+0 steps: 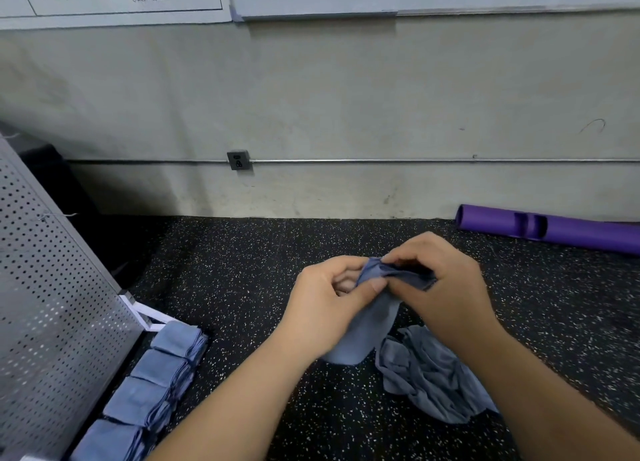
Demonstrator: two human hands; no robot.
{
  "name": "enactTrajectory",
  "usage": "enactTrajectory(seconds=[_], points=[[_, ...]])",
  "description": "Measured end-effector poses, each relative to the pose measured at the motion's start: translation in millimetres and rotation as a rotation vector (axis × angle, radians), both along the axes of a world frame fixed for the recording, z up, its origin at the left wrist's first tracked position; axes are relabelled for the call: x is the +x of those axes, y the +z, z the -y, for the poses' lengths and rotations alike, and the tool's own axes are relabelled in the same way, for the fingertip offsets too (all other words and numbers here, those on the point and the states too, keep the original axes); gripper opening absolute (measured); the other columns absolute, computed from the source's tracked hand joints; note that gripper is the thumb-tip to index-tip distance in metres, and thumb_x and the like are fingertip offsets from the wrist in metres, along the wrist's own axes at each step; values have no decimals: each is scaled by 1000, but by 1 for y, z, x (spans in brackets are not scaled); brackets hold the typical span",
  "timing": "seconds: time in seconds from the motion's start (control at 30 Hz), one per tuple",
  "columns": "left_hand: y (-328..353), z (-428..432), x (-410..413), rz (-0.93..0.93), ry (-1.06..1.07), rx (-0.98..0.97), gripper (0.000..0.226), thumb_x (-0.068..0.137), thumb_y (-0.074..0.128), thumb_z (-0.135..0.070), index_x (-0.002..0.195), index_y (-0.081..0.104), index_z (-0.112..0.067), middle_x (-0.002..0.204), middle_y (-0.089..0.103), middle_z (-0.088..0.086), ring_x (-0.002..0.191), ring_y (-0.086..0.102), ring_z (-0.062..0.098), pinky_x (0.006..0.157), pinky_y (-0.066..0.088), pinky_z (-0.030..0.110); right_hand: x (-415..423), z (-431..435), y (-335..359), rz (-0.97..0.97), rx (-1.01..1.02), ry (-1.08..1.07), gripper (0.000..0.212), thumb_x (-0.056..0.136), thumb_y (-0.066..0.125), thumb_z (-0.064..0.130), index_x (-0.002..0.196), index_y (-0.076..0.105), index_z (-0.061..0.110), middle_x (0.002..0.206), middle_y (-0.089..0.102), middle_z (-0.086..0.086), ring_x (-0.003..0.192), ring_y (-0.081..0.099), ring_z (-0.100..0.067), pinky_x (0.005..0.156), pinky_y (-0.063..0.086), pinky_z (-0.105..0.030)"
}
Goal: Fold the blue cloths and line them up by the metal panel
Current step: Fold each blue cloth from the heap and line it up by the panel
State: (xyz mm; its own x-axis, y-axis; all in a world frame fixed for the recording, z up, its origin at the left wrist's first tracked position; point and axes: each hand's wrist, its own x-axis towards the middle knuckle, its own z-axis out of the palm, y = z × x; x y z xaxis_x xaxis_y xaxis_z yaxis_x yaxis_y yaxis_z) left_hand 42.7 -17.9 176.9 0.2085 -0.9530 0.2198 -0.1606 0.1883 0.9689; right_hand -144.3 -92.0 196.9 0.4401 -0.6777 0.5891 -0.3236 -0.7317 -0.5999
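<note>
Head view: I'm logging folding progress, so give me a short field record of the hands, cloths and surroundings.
left hand: pinches the held cloth
right hand: pinches the same cloth's bunched top edge
held cloth: lifted, lower part hanging toward the speckled floor
folded cloths: four visible, in a row beside the metal panel
unfolded cloths: crumpled heap under the right forearm
other: purple tube by the wall

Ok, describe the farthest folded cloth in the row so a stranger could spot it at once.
Find the perforated metal panel on the left; folded blue cloths line its base. Take the farthest cloth, the only one beside the panel's white foot.
</note>
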Motion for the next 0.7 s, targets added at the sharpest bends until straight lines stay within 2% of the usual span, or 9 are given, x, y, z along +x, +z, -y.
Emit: enactTrajectory(seconds=[0.07, 0.13, 0.2, 0.3, 0.37, 0.5, 0.6, 0.7], points=[[5, -2, 1, -38, 12, 1, 16, 104, 68, -16, 115, 80, -14, 99, 82, 0, 93, 76, 12, 84, 60, 29, 1, 0, 1, -3, -9, 0, 29, 79, 92, 13, 98, 80, 31, 104, 67, 18, 100, 68, -11, 81, 56, -31], [7, -3, 2, -73, 8, 29, 23, 110, 59, -20, 117, 80, -12, 100, 82, 8, 96, 77, 19, 87, 62, 37, 0, 0, 1, -4, -22, -15, 25, 78, 91, 10, 91, 80, 29, 104, 67, 17, 101, 67, -12, 82, 56, -34], [9, -4, 2, -164, -38, 45, 23, 109, 58, -14, 120, 78, -9, 105, 82, 11, 103, 78, 25, 90, 63, 35, 0, 0, -1, 4, -61, -23, 24, 76, 91, 7, 87, 80, 25, 104, 70, 16, 103, 67, -12, 85, 56, -36], [10, -4, 0, -280, -88, 88, 23, 105, 60, -1, 122, 76, -3, 96, 82, 8, 84, 77, 10, 75, 57, 19, 0, 0, -3, 8, -125, -34, 26, 74, 92, 4, 86, 79, 23, 101, 73, 14, 102, 70, -12, 86, 58, -40], [10, -3, 1, -320, -105, 138, 25, 103, 60, 3, 121, 76, -2, 88, 80, 2, 71, 70, 3, 66, 53, 15, 0, -1, -4, -7, -146, -57, 27, 74, 92, 4, 87, 78, 22, 99, 73, 14, 99, 70, -12, 84, 58, -39], [9, 0, 4, -362, -84, 263, 18, 100, 68, -6, 113, 80, -7, 87, 77, 3, 72, 67, 8, 69, 56, 24, 3, -5, -3, -48, -201, -86, 26, 77, 91, 6, 91, 78, 23, 97, 69, 18, 95, 65, -10, 83, 53, -30], [9, 1, 6, -427, -98, 332, 12, 99, 71, -12, 105, 80, -15, 97, 78, 9, 82, 69, 17, 78, 57, 33, 5, -5, -4, -68, -316, -38, 17, 84, 90, 8, 94, 80, 18, 96, 72, 12, 95, 65, -15, 83, 53, -34], [9, 1, 10, -459, -110, 372, 11, 99, 70, -14, 98, 79, -21, 98, 78, 8, 85, 71, 20, 89, 53, 44, 7, -4, -6, -84, -424, -4, 10, 89, 88, 12, 96, 82, 16, 96, 75, 9, 93, 66, -20, 82, 53, -38]])
